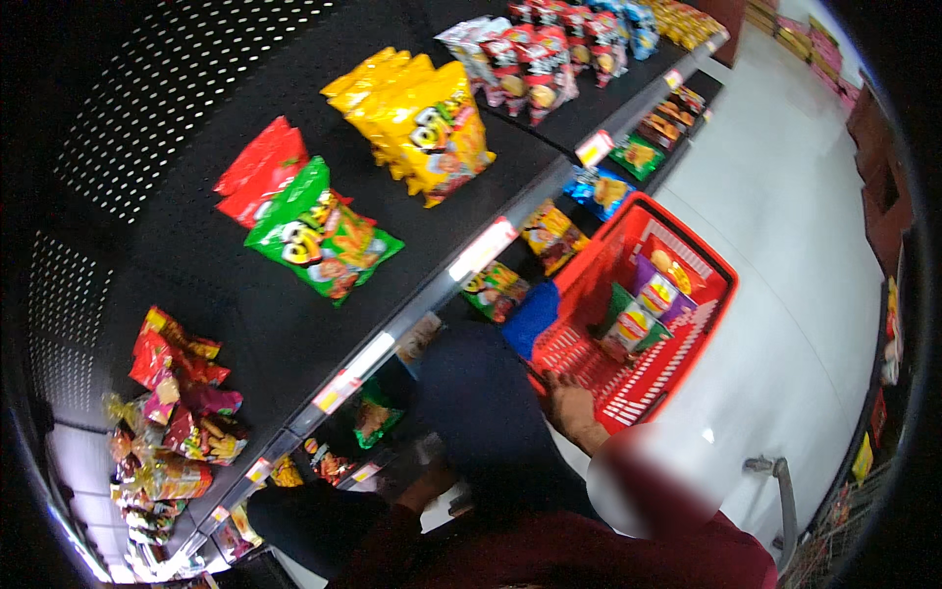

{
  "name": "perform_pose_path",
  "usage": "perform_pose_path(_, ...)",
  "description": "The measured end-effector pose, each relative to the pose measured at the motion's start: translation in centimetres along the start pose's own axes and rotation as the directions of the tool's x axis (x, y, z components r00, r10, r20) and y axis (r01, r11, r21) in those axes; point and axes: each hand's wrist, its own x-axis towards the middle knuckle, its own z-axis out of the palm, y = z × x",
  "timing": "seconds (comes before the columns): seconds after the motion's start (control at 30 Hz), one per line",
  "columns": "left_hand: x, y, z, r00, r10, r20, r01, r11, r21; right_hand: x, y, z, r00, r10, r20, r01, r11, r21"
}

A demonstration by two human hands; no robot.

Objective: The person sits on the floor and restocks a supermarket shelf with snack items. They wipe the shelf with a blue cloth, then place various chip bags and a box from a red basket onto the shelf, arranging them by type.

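Note:
Low at the centre, my right hand (568, 401) lies over the near rim of a red plastic shopping basket (681, 394), its fingers curled at the edge. Inside the basket are a red snack bag (673, 265), a purple snack bag (659, 294) and a green snack bag (633, 327). My left hand (436, 480) is in shadow between my dark-trousered knees, close to the lower shelf; its fingers are unclear, and I cannot tell whether it holds anything. A blue part (533, 320) shows at the basket's left end.
A black shelf (316, 361) carries yellow bags (441, 140), a green bag (324, 239), red bags (268, 169) and mixed snacks (176, 434). More bags (552, 235) fill the lower shelf. Price labels line the shelf edge (430, 294). A grey metal bar (786, 501) stands at right.

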Motion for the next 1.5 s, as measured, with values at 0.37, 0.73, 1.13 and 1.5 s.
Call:
perform_pose_path(0.37,-5.2,7.7,-20.9,0.841,0.503,-0.201,-0.542,0.789,-0.289,2.1,-1.0,-5.1,0.991,-0.050,-0.122,0.047,0.999,-0.025)
perform_pose_path(0.73,-2.8,6.8,-26.9,0.774,0.539,-0.334,-0.633,0.679,-0.372,11.1,-29.0,-26.9,0.388,-0.800,-0.458,0.815,0.530,-0.234)
perform_pose_path(1.13,-2.4,5.4,-26.8,0.690,0.597,-0.408,-0.719,0.628,-0.297,20.7,-36.7,-26.1,0.370,-0.891,-0.264,0.766,0.453,-0.456)
perform_pose_path(1.5,-2.6,4.5,-27.2,0.694,0.523,-0.495,-0.687,0.686,-0.239,9.5,-27.4,-33.2,0.467,-0.768,-0.439,0.697,0.625,-0.351)
